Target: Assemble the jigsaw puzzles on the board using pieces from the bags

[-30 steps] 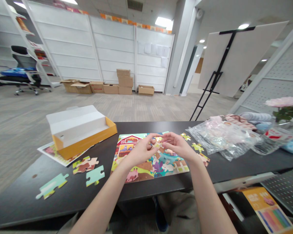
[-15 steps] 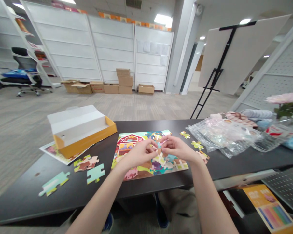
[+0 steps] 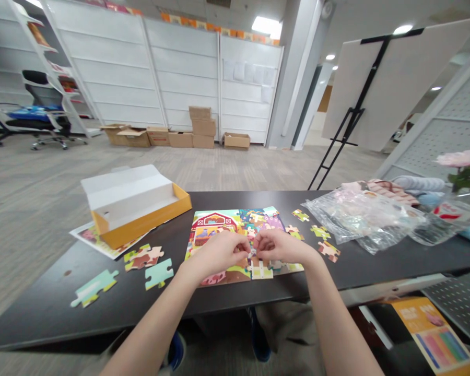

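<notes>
A farm-themed jigsaw puzzle (image 3: 215, 216) lies on the dark table in front of me, its left half showing a red barn. Over its middle, my left hand (image 3: 233, 248) and my right hand (image 3: 276, 245) meet with fingertips bent inward and closed. Both pinch at a puzzle piece, mostly hidden by the fingers. Just below them, a piece with a white fence (image 3: 261, 270) reaches the puzzle's lower edge. Loose pieces lie close to my right hand, one pink and brown (image 3: 329, 250) and one yellow-green (image 3: 320, 232).
At the left, an open yellow box (image 3: 141, 224) rests partly on a printed sheet (image 3: 113, 253). Several loose pieces, including a mint one (image 3: 159, 272), lie nearer me. Clear plastic bags (image 3: 360, 214) cover the table's right side, with folded cloths (image 3: 415, 183) behind.
Both hands have come closer together and slightly lower over the puzzle. The fence piece now shows below my fingers at the lower edge. The view has shifted a little.
</notes>
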Demonstrator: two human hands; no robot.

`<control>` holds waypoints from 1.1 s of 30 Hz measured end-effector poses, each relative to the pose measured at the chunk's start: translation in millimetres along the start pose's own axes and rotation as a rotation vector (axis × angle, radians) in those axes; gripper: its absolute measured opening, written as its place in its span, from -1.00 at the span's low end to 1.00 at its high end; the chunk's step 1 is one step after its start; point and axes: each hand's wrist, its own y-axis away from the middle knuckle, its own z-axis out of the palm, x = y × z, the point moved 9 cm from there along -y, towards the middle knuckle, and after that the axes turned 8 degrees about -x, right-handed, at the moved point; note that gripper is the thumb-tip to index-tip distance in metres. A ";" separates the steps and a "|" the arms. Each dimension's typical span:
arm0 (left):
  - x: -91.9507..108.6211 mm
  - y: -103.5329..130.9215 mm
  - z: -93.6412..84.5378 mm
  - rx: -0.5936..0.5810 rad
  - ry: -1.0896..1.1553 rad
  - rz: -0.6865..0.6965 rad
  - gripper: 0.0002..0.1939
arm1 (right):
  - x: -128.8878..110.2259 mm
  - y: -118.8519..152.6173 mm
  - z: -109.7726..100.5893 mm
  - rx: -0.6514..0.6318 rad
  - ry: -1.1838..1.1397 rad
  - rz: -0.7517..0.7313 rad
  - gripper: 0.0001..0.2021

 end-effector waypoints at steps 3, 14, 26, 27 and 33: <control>1.0 3.0 -0.3 0.009 -0.012 0.030 -0.81 | 1.3 -3.4 1.0 0.016 0.054 -0.008 -0.86; 17.8 12.3 7.2 0.002 -0.130 0.074 -0.71 | -2.6 -2.7 -0.2 0.013 0.054 -0.032 -0.86; 40.2 -3.2 30.8 -0.044 -0.270 0.054 -0.74 | 5.2 14.7 -23.4 0.116 0.019 0.016 -0.81; 41.1 -3.9 31.3 -0.039 -0.286 0.059 -0.75 | 5.3 20.2 -30.3 0.154 0.038 0.014 -0.79; 51.1 -10.7 37.5 -0.024 -0.412 0.101 -0.74 | 32.8 58.6 -67.2 0.303 0.151 0.159 -0.72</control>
